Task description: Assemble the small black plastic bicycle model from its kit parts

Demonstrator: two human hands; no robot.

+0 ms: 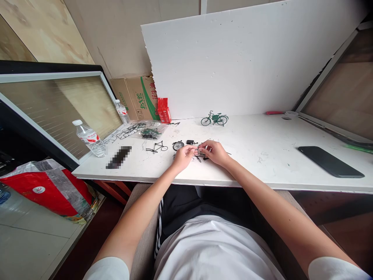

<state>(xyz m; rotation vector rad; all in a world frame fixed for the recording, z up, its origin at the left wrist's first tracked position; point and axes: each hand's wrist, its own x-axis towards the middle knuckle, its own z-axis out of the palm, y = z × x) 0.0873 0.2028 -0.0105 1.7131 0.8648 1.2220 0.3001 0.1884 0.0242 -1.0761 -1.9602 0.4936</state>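
Both hands meet over small dark parts near the middle of the white table (256,136). My left hand (184,157) is closed in a pinch, its fingertips at a tiny piece too small to name. Close against it, my right hand (214,151) has its fingers pressed together at the same spot. Under and beside the fingers lie thin black parts (198,158). A small spoked wheel (178,145) and a black block-like part (190,142) rest just beyond my left hand. Farther left lies a thin dark bicycle frame (157,147).
A green model bicycle (215,118) stands toward the back. Bagged parts (150,132), black part frames (131,130), a red box (164,111), a cardboard box (140,97) and two bottles, one nearer (91,139), are at the left. A black phone (330,161) lies right.
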